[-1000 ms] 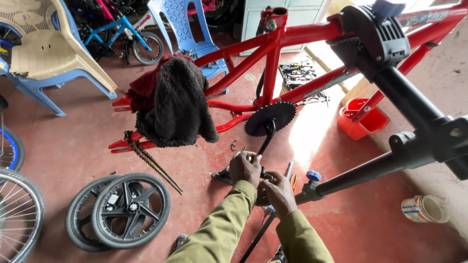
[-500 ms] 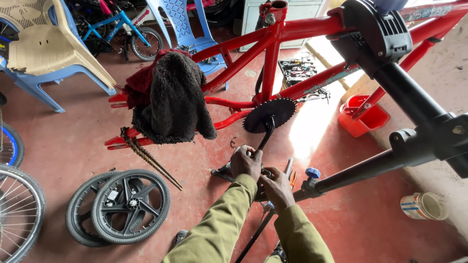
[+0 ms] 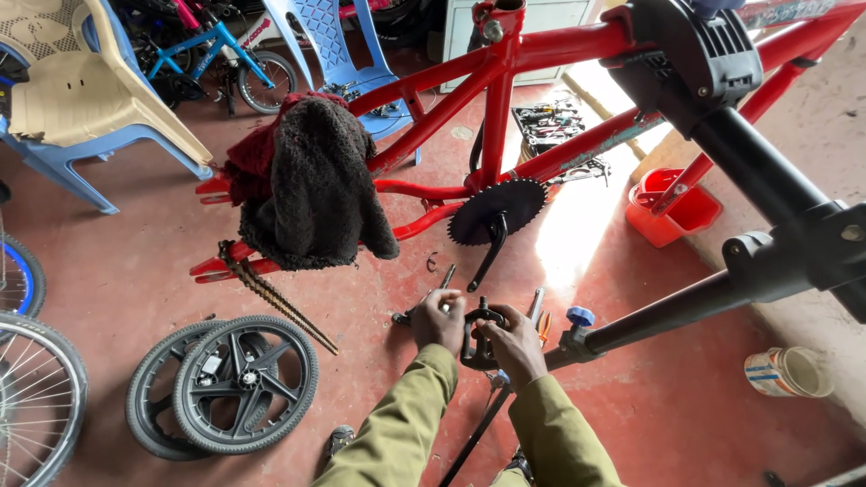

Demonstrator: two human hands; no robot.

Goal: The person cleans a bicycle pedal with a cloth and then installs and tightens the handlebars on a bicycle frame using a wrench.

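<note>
Low in the frame's centre, the left hand [image 3: 439, 320] and right hand [image 3: 516, 343] both grip a small black looped metal bicycle part [image 3: 480, 335], dark and curved.

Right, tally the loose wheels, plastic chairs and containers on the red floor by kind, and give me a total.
Black plastic-spoked wheels lying flat, stacked: 2
Wire-spoked wheels at the left edge, partly cut off: 2
Plastic chairs, one cream on blue, one blue lattice-backed: 3
Red plastic bucket: 1
Striped cup lying on its side: 1
Total: 9
</note>
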